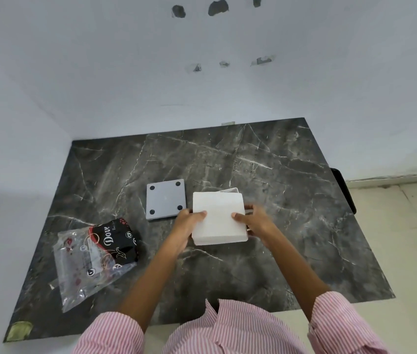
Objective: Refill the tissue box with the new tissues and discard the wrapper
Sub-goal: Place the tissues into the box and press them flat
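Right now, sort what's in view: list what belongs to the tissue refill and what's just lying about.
Part of the job:
- tissue stack, held by left hand and right hand
- tissue box, mostly hidden behind the stack
- grey base panel, feet up
- empty wrapper

Lying about:
- yellowish patch at the table corner

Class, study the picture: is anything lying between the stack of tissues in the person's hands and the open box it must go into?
Nothing visible does. Both hands, left and right, hold the tissue stack right over the white box, whose rim shows behind it. The grey lid lies to the left, the wrapper farther left.
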